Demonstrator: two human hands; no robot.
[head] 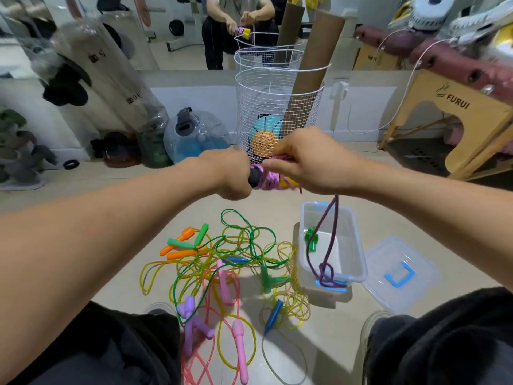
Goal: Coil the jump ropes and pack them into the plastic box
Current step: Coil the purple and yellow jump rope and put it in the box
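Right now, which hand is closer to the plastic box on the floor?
The right hand. It is up above the far end of the plastic box, winding purple rope. The left hand is further left, above the rope pile.

"FURUI" in dark capitals, with a small leaf mark above it, on the side panel of the wooden table (455, 107) at right. A lone "S" beside a small dark label on the clear bag (102, 76) at left. Faint print on the water jug (205, 132), too small to read.
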